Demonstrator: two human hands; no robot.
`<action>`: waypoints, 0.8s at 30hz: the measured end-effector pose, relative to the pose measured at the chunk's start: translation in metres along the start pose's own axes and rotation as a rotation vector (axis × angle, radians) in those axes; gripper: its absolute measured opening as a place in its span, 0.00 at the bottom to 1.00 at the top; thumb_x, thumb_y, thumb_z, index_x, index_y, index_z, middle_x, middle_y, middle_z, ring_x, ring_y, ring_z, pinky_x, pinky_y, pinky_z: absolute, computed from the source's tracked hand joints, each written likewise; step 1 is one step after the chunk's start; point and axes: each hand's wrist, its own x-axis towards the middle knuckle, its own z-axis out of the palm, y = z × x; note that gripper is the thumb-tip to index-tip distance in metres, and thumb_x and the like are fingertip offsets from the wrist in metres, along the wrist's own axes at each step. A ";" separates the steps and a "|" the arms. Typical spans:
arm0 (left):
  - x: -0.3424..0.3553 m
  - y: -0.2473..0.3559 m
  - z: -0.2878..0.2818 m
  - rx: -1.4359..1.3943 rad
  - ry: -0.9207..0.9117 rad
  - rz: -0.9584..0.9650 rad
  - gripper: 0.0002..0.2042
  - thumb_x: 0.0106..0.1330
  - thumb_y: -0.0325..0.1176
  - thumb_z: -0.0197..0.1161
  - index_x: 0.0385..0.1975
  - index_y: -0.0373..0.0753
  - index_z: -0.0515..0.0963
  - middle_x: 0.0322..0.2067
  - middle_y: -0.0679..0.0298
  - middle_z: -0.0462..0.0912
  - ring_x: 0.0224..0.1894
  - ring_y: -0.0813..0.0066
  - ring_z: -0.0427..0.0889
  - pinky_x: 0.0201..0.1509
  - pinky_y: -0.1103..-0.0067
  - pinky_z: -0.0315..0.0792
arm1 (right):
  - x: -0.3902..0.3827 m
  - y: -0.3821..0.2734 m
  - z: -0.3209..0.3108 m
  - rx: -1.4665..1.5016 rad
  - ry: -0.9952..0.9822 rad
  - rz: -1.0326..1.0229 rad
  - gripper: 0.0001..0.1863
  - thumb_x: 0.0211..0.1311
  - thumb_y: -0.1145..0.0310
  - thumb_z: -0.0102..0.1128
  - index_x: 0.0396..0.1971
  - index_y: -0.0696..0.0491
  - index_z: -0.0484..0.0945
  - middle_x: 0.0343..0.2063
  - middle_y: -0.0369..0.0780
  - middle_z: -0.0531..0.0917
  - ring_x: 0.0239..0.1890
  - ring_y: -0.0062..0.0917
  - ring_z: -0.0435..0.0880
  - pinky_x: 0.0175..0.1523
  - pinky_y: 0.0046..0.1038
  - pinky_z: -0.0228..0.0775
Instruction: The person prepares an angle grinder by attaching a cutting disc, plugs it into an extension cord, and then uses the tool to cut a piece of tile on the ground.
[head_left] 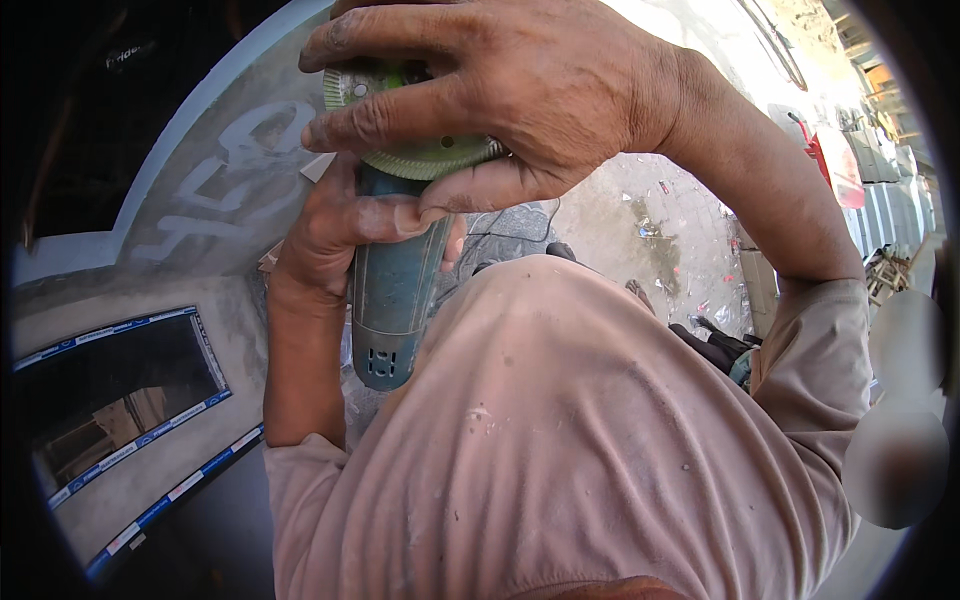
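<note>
An angle grinder [392, 290] with a dark teal body is upright in front of my chest, its vented rear end pointing down toward me. Near its head, my left hand [325, 225] is wrapped round the body, thumb across the front. A pale green toothed disc [440, 158] sits at the top of the grinder. Over this disc lies my right hand [540, 90], its fingers gripping across the face and the thumb bent below the edge. The grinder's head and part of the disc are hidden behind my fingers.
To the left stands a grey wall [190, 225] with pale painted strokes. A dark panel edged with blue-and-white tape [140, 440] is at lower left. Litter lies on the pale ground [620, 225], with a dark cable [545, 232] near the grinder. A red object [815, 150] is at far right.
</note>
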 end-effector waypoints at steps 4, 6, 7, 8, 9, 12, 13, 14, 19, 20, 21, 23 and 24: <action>-0.004 -0.007 0.001 0.053 -0.018 0.021 0.37 0.49 0.38 0.72 0.57 0.22 0.68 0.30 0.46 0.82 0.26 0.65 0.87 0.26 0.75 0.85 | -0.002 -0.003 0.018 0.049 0.152 0.014 0.31 0.63 0.42 0.60 0.50 0.55 0.84 0.51 0.51 0.77 0.54 0.42 0.77 0.52 0.43 0.69; -0.007 -0.007 0.002 0.066 0.004 0.000 0.36 0.48 0.36 0.70 0.59 0.27 0.68 0.33 0.51 0.82 0.28 0.65 0.86 0.31 0.72 0.83 | 0.000 -0.003 0.024 -0.013 0.240 -0.018 0.30 0.62 0.42 0.61 0.49 0.55 0.84 0.52 0.51 0.78 0.53 0.42 0.77 0.51 0.43 0.69; -0.007 -0.006 0.002 0.074 0.010 -0.012 0.37 0.47 0.35 0.69 0.61 0.30 0.68 0.34 0.54 0.82 0.29 0.65 0.86 0.33 0.71 0.82 | 0.002 -0.004 0.025 -0.029 0.260 -0.012 0.30 0.61 0.42 0.62 0.48 0.55 0.84 0.52 0.51 0.79 0.53 0.42 0.78 0.50 0.43 0.69; -0.008 -0.006 0.003 0.070 0.015 -0.014 0.37 0.47 0.35 0.68 0.61 0.30 0.67 0.35 0.54 0.81 0.29 0.65 0.86 0.33 0.71 0.82 | 0.000 -0.008 0.022 -0.011 0.225 0.037 0.30 0.60 0.42 0.63 0.48 0.55 0.84 0.52 0.51 0.79 0.53 0.42 0.78 0.50 0.43 0.69; -0.009 -0.006 0.004 0.065 0.020 -0.013 0.37 0.47 0.35 0.68 0.61 0.30 0.67 0.35 0.54 0.81 0.29 0.65 0.86 0.33 0.71 0.82 | -0.002 -0.012 0.017 -0.029 0.175 0.072 0.30 0.60 0.42 0.63 0.47 0.55 0.84 0.52 0.51 0.79 0.52 0.42 0.78 0.49 0.43 0.69; -0.009 -0.007 0.007 0.096 0.032 -0.010 0.37 0.47 0.35 0.67 0.60 0.30 0.67 0.34 0.54 0.81 0.29 0.66 0.86 0.34 0.71 0.82 | -0.004 -0.022 0.003 -0.133 0.021 0.138 0.30 0.59 0.42 0.64 0.47 0.55 0.84 0.52 0.51 0.79 0.52 0.42 0.78 0.48 0.42 0.68; -0.008 -0.007 0.008 0.117 0.035 -0.008 0.36 0.46 0.36 0.67 0.60 0.30 0.67 0.34 0.55 0.82 0.29 0.66 0.86 0.34 0.71 0.82 | -0.005 -0.023 -0.001 -0.168 -0.015 0.148 0.30 0.59 0.42 0.64 0.47 0.55 0.83 0.52 0.51 0.79 0.53 0.41 0.78 0.48 0.42 0.68; -0.005 -0.008 0.009 0.152 0.028 0.006 0.36 0.46 0.36 0.68 0.59 0.31 0.68 0.33 0.55 0.82 0.29 0.66 0.86 0.34 0.71 0.82 | -0.007 -0.023 -0.003 -0.184 -0.023 0.149 0.30 0.59 0.42 0.64 0.48 0.54 0.83 0.52 0.51 0.79 0.53 0.41 0.78 0.48 0.41 0.67; 0.007 -0.010 0.008 0.301 0.078 0.134 0.33 0.46 0.37 0.69 0.55 0.32 0.69 0.29 0.56 0.82 0.30 0.67 0.86 0.35 0.71 0.82 | -0.009 -0.011 0.007 -0.196 0.103 0.076 0.31 0.59 0.42 0.63 0.51 0.52 0.83 0.54 0.49 0.78 0.57 0.41 0.77 0.49 0.41 0.66; 0.010 -0.008 0.006 0.283 0.046 0.149 0.33 0.47 0.35 0.69 0.56 0.33 0.68 0.30 0.56 0.83 0.30 0.67 0.86 0.36 0.71 0.83 | -0.002 -0.002 0.017 -0.205 0.231 0.010 0.31 0.59 0.41 0.63 0.52 0.52 0.83 0.54 0.49 0.78 0.57 0.42 0.77 0.49 0.41 0.65; 0.012 -0.007 0.004 0.302 0.060 0.176 0.32 0.48 0.36 0.68 0.55 0.31 0.70 0.31 0.55 0.83 0.30 0.67 0.86 0.36 0.72 0.83 | -0.005 0.002 0.020 -0.221 0.213 0.035 0.34 0.60 0.40 0.62 0.56 0.51 0.81 0.58 0.49 0.76 0.61 0.43 0.73 0.54 0.42 0.64; 0.014 -0.005 0.001 0.346 0.084 0.224 0.29 0.50 0.38 0.68 0.53 0.29 0.75 0.35 0.53 0.84 0.30 0.67 0.86 0.35 0.73 0.84 | -0.016 0.013 0.029 -0.254 0.174 0.085 0.39 0.61 0.36 0.61 0.65 0.48 0.76 0.66 0.49 0.70 0.69 0.46 0.67 0.62 0.43 0.62; 0.015 -0.004 -0.001 0.407 0.159 0.289 0.28 0.52 0.37 0.68 0.53 0.29 0.75 0.36 0.53 0.84 0.31 0.67 0.87 0.36 0.72 0.85 | -0.032 -0.002 0.023 -0.247 0.081 0.256 0.42 0.61 0.34 0.60 0.68 0.47 0.73 0.70 0.49 0.66 0.72 0.47 0.63 0.67 0.44 0.59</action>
